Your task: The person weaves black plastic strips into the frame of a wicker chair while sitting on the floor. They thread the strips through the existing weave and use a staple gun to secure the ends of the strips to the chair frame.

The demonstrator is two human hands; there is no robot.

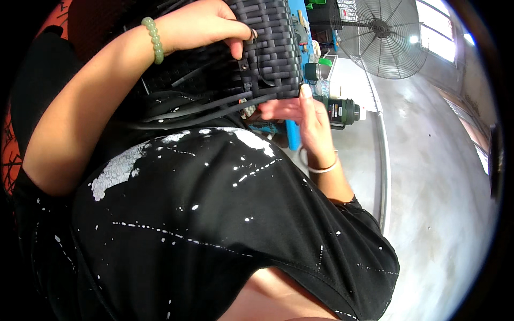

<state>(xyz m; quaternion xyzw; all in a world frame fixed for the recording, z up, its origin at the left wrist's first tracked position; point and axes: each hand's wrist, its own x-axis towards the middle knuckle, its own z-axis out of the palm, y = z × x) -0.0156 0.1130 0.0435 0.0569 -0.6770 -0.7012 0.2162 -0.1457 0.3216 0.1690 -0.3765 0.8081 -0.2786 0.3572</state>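
A black woven wicker piece [276,45] of flat plastic strips is at the top middle, in front of my body. My left hand [206,27], with a green bead bracelet [152,40] at its wrist, is closed in a pinch against the weave; a small dark thing at the fingertips is too small to name. My right hand [313,120], wearing a pale bangle [323,168], is at the wicker's lower right corner. Its thumb touches the corner, and its slightly blurred fingers stretch left below the weave. Long loose black strips [203,108] trail leftward from that corner.
Behind the wicker is a blue surface [308,43] with a dark-lidded jar [312,71] and other small items. A dark green flask [342,111] stands beside my right hand. A large caged fan [381,29] is at the upper right, above a grey floor [439,214].
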